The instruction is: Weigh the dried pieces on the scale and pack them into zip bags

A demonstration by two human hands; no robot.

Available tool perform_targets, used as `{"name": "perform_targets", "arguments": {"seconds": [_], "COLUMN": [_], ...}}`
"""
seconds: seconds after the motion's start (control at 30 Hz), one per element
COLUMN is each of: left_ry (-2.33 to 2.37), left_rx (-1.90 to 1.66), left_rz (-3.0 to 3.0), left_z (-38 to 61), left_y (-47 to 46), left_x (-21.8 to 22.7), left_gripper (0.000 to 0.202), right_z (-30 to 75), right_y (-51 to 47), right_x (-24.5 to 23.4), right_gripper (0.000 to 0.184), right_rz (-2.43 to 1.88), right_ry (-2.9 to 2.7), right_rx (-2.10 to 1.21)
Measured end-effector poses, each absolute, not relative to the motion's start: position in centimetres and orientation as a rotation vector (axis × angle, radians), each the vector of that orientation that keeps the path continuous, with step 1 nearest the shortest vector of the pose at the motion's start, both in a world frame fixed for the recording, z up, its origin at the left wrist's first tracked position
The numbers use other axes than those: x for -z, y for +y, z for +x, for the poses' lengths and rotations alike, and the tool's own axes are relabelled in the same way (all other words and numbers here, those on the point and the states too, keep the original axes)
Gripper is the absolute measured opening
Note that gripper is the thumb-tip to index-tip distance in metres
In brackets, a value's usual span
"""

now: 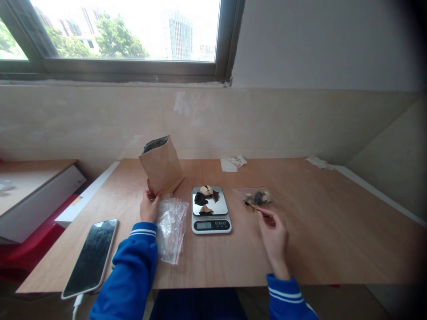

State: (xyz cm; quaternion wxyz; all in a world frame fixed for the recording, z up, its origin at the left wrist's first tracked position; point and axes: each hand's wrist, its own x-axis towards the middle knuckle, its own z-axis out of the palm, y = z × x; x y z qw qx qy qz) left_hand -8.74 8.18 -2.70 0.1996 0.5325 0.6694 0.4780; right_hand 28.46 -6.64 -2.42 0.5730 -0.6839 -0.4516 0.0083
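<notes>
My left hand [151, 206] grips the lower corner of a foil-lined kraft paper bag [162, 164], which stands tilted on the table with its top open. Beside that hand lies a flattened clear zip bag [171, 231] with red seal lines. A digital kitchen scale [211, 209] with a mirrored top carries several dark and pale dried pieces. My right hand [273, 235] pinches a thin tan stick [257, 208], whose tip rests at a second clear zip bag [253, 196] holding several similar pieces.
A black smartphone [90, 258] with a white cable lies at the table's left front. Scraps of white paper [237, 162] sit along the back wall. A wooden shelf [30, 186] stands beyond the left table edge, and a window is above the wall.
</notes>
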Motion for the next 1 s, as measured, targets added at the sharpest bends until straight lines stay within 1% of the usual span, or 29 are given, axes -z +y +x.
{"name": "perform_targets", "arguments": {"seconds": [0.1,0.23,0.37,0.47,0.6,0.77,1.0], "left_ry": [1.875,1.876,1.871,1.881,1.874,1.872,1.885], "left_rx": [-1.333,-1.336,-1.340,-1.336,-1.338,-1.329,-1.341], "left_rz": [1.488,1.494,1.492,1.496,1.502,1.496,1.491], "left_z": [-8.8,-8.8,-8.8,-8.8,-8.8,-9.0,-8.9], "left_y": [8.2,8.2,8.2,8.2,8.2,8.3,8.4], "left_x": [2.7,2.8,2.7,2.7,2.8,3.1,3.1], "left_gripper": [0.047,0.047,0.046,0.046,0.048,0.048,0.047], "right_z": [32.7,36.7,37.0,35.7,33.7,32.1,30.4], "right_y": [-7.1,-7.5,-7.7,-7.5,-7.2,-6.9,-5.8], "right_x": [3.8,5.8,7.1,6.8,6.1,6.9,6.6], "right_gripper": [0.037,0.033,0.035,0.037,0.037,0.044,0.032], "right_rz": [-1.724,-1.865,-1.974,-1.956,-1.849,-1.852,-1.654], "right_ry": [-0.897,-0.900,-1.024,-1.027,-1.220,-1.371,-1.469], "right_rx": [0.138,0.311,0.356,0.445,0.328,0.198,0.063]}}
